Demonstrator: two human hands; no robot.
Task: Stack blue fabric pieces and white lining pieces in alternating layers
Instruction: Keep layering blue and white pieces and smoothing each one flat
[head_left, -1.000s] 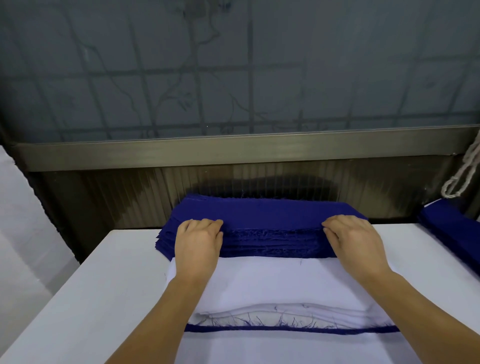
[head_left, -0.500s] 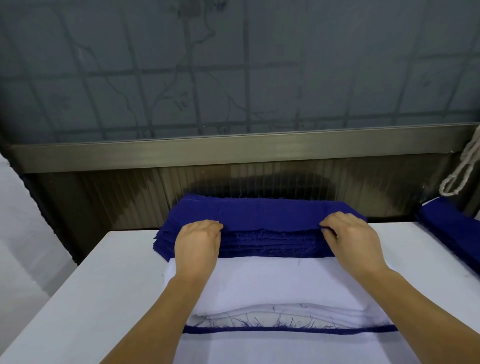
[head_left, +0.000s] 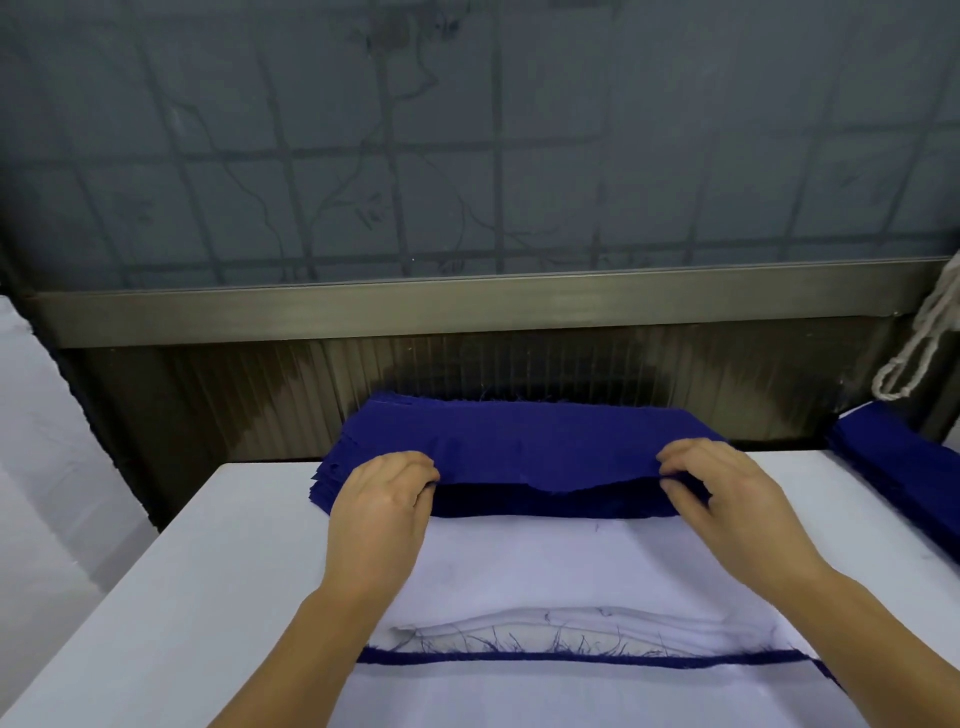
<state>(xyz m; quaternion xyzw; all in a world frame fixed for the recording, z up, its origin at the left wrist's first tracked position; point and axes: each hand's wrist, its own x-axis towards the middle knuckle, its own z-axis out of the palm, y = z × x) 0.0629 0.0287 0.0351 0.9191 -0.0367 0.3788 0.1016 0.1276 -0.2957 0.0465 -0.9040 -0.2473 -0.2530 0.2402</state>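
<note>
A thick pile of blue fabric pieces (head_left: 519, 499) lies at the far edge of the white table (head_left: 208, 597). The top blue piece (head_left: 535, 441) is raised at its near edge. My left hand (head_left: 382, 512) pinches that edge at the left, and my right hand (head_left: 727, 499) pinches it at the right. In front of the pile a white lining piece (head_left: 561, 566) tops a layered stack. A blue layer's frayed edge (head_left: 571, 657) shows beneath the white one at the near side.
A second pile of blue fabric (head_left: 904, 467) lies at the table's right edge. A white cord (head_left: 924, 343) hangs above it. A dark ribbed wall panel (head_left: 519, 369) and a frosted window stand right behind the table. White material (head_left: 36, 467) sits to the left.
Both hands have closed their fingers on the top blue piece's near edge and lifted it off the pile, so a dark gap now shows under it.
</note>
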